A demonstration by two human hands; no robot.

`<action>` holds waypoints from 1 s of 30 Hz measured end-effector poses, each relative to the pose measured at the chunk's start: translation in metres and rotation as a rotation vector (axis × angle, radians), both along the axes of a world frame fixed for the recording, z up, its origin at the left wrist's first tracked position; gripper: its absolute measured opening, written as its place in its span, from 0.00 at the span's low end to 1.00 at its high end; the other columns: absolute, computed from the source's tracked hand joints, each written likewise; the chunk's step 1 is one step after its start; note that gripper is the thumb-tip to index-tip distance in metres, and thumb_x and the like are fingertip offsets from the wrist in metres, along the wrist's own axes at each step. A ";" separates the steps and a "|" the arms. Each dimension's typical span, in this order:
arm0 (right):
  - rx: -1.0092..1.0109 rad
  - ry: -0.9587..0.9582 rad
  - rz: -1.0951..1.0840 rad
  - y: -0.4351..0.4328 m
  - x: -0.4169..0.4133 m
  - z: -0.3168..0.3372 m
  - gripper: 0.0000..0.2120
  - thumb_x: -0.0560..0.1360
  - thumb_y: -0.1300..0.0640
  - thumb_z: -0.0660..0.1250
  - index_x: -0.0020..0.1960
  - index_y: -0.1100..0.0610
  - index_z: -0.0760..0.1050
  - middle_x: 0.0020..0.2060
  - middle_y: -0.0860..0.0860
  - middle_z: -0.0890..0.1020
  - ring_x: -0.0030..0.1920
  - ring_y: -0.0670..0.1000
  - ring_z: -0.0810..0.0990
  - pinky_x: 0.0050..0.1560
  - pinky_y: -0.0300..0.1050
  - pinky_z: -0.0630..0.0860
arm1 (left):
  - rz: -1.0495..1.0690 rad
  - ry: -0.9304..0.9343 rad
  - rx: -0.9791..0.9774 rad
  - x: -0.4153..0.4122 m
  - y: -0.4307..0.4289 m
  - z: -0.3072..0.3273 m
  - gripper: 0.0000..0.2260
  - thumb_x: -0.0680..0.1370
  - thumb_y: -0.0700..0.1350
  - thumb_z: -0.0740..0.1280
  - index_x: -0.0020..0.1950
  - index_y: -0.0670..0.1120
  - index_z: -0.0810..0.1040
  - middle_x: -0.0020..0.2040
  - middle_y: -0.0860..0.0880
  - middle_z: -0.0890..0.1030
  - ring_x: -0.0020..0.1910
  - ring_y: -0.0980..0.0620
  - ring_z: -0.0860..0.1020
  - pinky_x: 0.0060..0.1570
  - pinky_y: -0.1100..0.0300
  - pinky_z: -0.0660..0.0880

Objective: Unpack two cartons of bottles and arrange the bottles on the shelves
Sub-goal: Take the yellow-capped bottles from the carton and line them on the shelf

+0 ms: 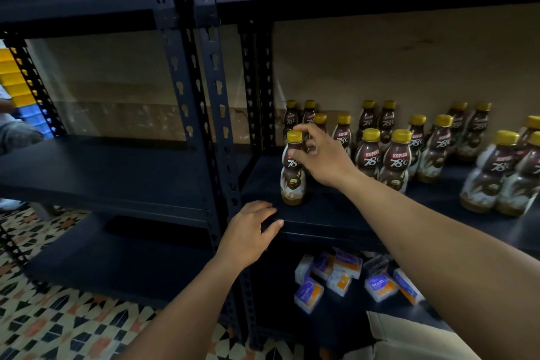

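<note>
- The front bottle [293, 181] is seen standing upright at the left end of the shelf [321, 222], its long axis vertical and its cap [294, 136] pointing to 12 o'clock.
- Its neck is gripped by the right hand [321, 158], which comes in from 4 o'clock. The thumb is laid on the shoulder of the bottle and the fingers are curled round behind the cap.
- The left hand [248, 238] is rested on the front lip of the shelf at 7 o'clock of the bottle, with relaxed, nearly straight fingers and nothing held.
- The bottle is made of waisted plastic, brown above and swirled cream below, with a ribbed yellow cap and "78°C" printed on it.
- The other bottles [396, 161] are stood in paired rows from 1 to 3 o'clock, the nearest just behind the gripping hand.
- The shelf is of smooth dark metal. A perforated upright post [217, 126] bounds it at 9 o'clock.
- Bare shelf surface is seen between the bottle and the front lip, and towards the post.
- Small boxes [339, 269] are scattered on the shelf below, at 5 o'clock.
- A tiled floor [58, 316] with a pattern is seen at 8 o'clock.
</note>
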State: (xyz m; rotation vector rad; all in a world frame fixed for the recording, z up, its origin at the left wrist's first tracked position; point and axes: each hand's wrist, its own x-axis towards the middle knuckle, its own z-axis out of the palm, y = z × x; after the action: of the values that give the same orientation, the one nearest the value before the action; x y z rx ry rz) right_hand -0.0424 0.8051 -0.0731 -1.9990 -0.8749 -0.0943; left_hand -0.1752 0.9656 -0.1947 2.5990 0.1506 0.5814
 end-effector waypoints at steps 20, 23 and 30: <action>0.039 0.036 0.009 0.009 0.000 -0.008 0.25 0.80 0.50 0.70 0.74 0.40 0.67 0.54 0.40 0.74 0.63 0.47 0.76 0.63 0.48 0.76 | -0.014 -0.057 -0.039 0.004 0.002 -0.007 0.20 0.80 0.55 0.68 0.68 0.47 0.79 0.69 0.52 0.76 0.70 0.59 0.69 0.56 0.85 0.55; 0.034 0.051 0.011 0.009 0.001 -0.007 0.25 0.79 0.49 0.70 0.74 0.39 0.67 0.57 0.44 0.76 0.61 0.48 0.78 0.59 0.45 0.76 | -0.011 -0.062 -0.030 0.004 0.003 -0.008 0.20 0.80 0.55 0.68 0.68 0.47 0.79 0.68 0.52 0.77 0.69 0.59 0.69 0.59 0.84 0.52; 0.020 0.045 0.013 0.011 0.002 -0.008 0.25 0.79 0.48 0.70 0.73 0.38 0.66 0.60 0.47 0.78 0.59 0.49 0.80 0.61 0.50 0.79 | -0.016 -0.076 -0.015 0.005 0.004 -0.009 0.20 0.80 0.56 0.67 0.68 0.48 0.79 0.69 0.53 0.77 0.69 0.59 0.69 0.62 0.79 0.53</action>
State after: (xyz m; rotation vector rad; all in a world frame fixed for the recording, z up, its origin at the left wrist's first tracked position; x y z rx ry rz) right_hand -0.0406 0.8156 -0.0814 -1.9688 -0.8556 -0.0504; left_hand -0.1702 0.9700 -0.2042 2.5574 0.1089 0.6696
